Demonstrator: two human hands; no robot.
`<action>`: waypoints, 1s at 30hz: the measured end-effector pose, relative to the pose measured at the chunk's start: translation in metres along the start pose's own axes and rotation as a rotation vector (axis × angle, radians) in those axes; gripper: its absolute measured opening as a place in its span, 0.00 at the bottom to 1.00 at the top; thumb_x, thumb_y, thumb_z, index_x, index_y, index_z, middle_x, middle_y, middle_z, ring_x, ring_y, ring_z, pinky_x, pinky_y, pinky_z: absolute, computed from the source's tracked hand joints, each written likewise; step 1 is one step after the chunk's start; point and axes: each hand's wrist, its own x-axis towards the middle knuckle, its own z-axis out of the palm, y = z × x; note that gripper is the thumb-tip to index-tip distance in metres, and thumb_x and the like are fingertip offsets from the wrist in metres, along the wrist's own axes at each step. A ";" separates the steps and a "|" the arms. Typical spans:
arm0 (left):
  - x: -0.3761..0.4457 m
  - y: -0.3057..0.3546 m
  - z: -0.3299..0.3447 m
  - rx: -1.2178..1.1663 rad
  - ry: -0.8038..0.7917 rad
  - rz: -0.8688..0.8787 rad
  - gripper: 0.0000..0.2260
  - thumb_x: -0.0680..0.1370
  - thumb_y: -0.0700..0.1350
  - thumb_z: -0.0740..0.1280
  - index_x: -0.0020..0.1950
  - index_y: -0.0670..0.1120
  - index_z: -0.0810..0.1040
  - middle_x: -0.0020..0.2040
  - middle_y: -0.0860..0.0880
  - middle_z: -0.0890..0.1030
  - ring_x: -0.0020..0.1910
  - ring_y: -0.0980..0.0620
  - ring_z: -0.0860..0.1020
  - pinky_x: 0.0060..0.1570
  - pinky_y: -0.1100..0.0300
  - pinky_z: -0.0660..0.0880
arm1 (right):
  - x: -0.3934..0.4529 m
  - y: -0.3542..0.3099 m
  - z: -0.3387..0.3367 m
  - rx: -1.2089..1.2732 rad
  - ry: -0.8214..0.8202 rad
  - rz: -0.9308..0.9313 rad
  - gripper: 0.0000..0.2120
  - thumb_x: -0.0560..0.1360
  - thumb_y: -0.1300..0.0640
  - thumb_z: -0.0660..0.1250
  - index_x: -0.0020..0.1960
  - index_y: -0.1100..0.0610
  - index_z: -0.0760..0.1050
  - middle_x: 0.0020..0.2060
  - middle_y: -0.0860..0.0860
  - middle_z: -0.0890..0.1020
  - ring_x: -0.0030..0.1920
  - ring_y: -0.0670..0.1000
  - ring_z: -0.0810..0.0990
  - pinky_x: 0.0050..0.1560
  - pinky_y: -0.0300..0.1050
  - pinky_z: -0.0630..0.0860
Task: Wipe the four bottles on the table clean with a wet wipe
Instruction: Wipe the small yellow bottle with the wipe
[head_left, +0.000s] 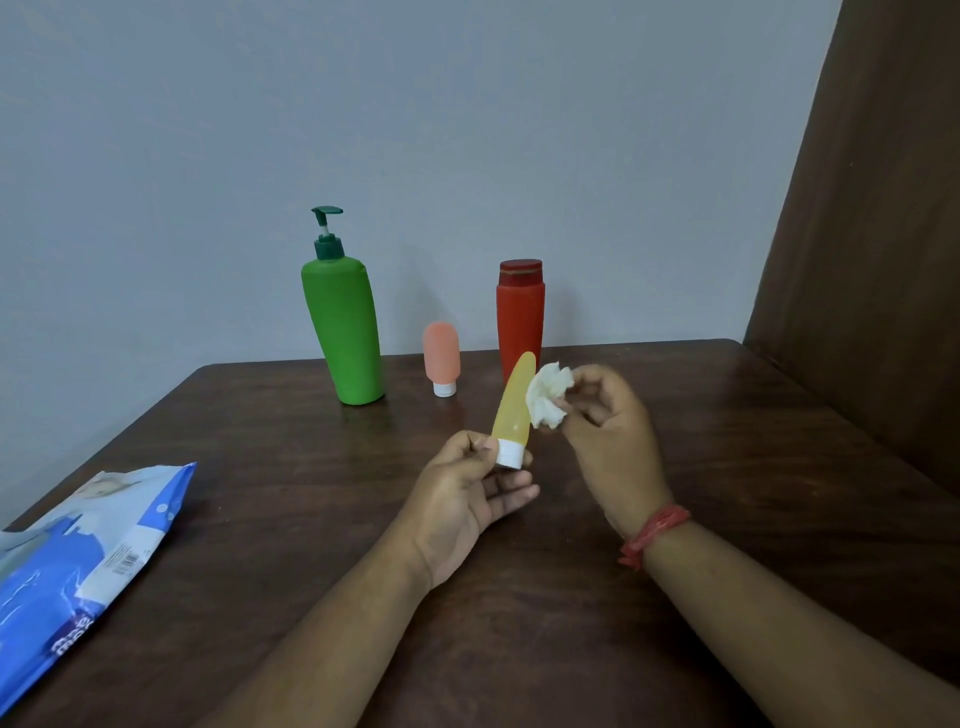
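My left hand (467, 491) pinches the white cap of a small yellow bottle (513, 402), holding it tilted above the table, cap end down. My right hand (605, 421) holds a crumpled white wet wipe (548, 395) against the bottle's right side. Near the far edge stand a tall green pump bottle (345, 327), a small pink bottle (441, 356) resting on its white cap, and a red bottle (520, 312) with a red lid, partly behind the yellow one.
A blue and white wet wipe pack (78, 561) lies at the left front of the dark wooden table (753, 467). A grey wall rises behind the table, and a brown panel (872, 234) stands at the right.
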 end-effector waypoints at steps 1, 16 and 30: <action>0.000 -0.001 0.001 -0.011 -0.015 -0.023 0.03 0.84 0.39 0.58 0.52 0.42 0.71 0.47 0.40 0.83 0.41 0.47 0.80 0.49 0.51 0.82 | 0.000 0.000 0.001 -0.147 -0.012 -0.110 0.13 0.75 0.68 0.69 0.50 0.51 0.79 0.49 0.49 0.83 0.49 0.47 0.83 0.51 0.44 0.81; -0.002 -0.013 0.011 0.340 0.092 0.117 0.16 0.87 0.48 0.54 0.63 0.41 0.76 0.43 0.43 0.81 0.42 0.52 0.80 0.56 0.45 0.80 | -0.015 -0.004 0.012 -0.516 -0.108 -0.374 0.02 0.78 0.61 0.69 0.49 0.59 0.79 0.51 0.47 0.79 0.49 0.43 0.76 0.47 0.31 0.73; -0.003 -0.015 0.011 0.699 0.185 0.171 0.13 0.85 0.55 0.55 0.55 0.53 0.77 0.46 0.50 0.84 0.48 0.53 0.83 0.60 0.41 0.77 | -0.015 -0.002 0.006 -0.620 -0.177 -0.428 0.10 0.79 0.57 0.66 0.59 0.58 0.79 0.58 0.49 0.78 0.58 0.45 0.76 0.57 0.33 0.72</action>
